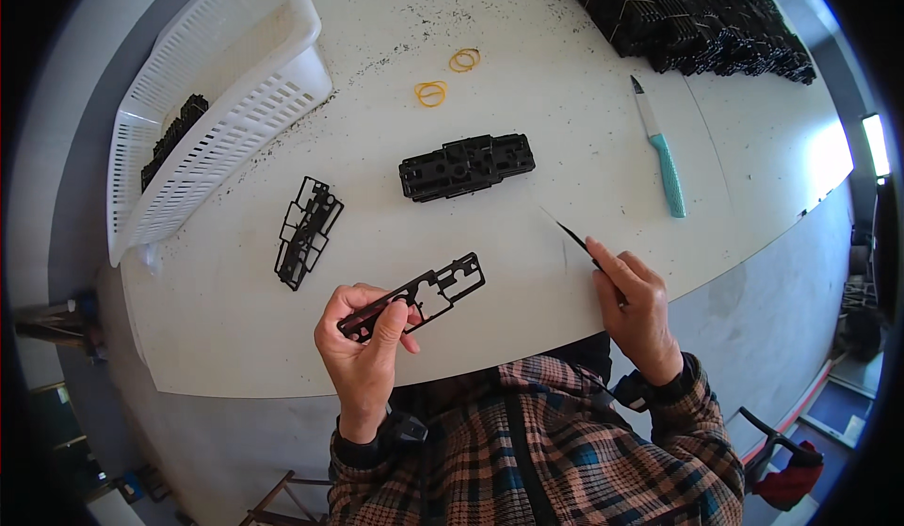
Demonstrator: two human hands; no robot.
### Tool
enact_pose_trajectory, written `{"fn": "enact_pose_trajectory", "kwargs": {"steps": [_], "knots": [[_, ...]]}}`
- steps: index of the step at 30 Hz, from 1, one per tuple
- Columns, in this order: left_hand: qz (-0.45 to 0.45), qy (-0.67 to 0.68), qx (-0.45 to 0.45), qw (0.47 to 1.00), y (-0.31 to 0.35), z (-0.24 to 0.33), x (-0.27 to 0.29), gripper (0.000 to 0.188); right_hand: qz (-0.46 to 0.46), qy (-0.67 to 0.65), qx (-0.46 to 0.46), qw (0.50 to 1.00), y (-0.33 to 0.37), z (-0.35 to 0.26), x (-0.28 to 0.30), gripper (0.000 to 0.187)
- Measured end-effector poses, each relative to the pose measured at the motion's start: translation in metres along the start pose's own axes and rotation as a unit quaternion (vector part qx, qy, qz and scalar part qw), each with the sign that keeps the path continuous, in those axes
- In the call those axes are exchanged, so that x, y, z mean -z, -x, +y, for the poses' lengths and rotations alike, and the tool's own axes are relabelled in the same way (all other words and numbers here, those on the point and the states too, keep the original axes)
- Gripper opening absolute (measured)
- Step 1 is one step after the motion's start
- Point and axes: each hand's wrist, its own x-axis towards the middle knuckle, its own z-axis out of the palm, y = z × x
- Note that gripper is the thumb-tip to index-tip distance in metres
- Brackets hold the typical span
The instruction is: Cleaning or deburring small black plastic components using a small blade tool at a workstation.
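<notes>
"What could go wrong, starting closest in?"

"The hands are apart. The left hand [363,338] pinches a black frame [435,277], thumb on top, just above the desk [527,305]. The right hand [640,309] is closed on a thin pointed tool [576,239], its tip aimed forward and leftward, clear of the frame. A slip on a narrow bar could jab the left fingers, since they curl so close around it."

"And the frame itself?"

"Too hard a squeeze or pry might crack it; the bars look slender. My guess is brittle plastic."

"Farther out?"

"A similar loose frame [307,229] lies ahead of the left hand, to its left, where a sweeping forearm might knock it. Beyond both hands, between them, sits a stack of black frames [466,166]; a bump could topple it. Ahead of the right hand lies an uncovered knife [667,176], a cut risk for careless reaching."

"How does the held one look?"

"Matte black, long and flat, stepped at the edges, with cut-out windows, the end one roughly rectangular. It tilts up to the right; the thumb hides part."
</notes>
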Motion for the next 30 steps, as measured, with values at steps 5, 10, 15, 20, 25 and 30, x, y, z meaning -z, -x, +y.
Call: {"fn": "enact_pose_trajectory", "kwargs": {"steps": [5, 10, 15, 20, 25, 30], "knots": [[-0.005, -0.006, -0.012, 1.000, 0.004, -0.002, -0.001, 0.015, -0.009, -0.029, 0.033, 0.999, 0.001, -0.012, 0.000, 0.044], [-0.002, -0.100, -0.034, 0.994, 0.006, -0.010, 0.000, 0.015, -0.050, -0.061, 0.093, 0.993, 0.010, -0.020, -0.001, 0.043], [-0.031, -0.200, -0.086, 0.976, 0.005, -0.009, -0.002, 0.013, -0.095, -0.043, 0.160, 0.981, 0.017, -0.027, -0.012, 0.044], [-0.026, -0.230, -0.089, 0.969, 0.006, -0.004, -0.016, 0.013, -0.134, 0.031, 0.186, 0.973, 0.019, -0.031, -0.020, 0.051], [-0.034, -0.282, -0.131, 0.950, 0.010, 0.002, -0.023, 0.012, -0.170, 0.079, 0.210, 0.959, 0.023, -0.032, -0.022, 0.063], [-0.044, -0.318, -0.147, 0.935, 0.011, 0.007, -0.028, 0.011, -0.186, 0.073, 0.213, 0.956, 0.021, -0.030, -0.021, 0.066]]}}
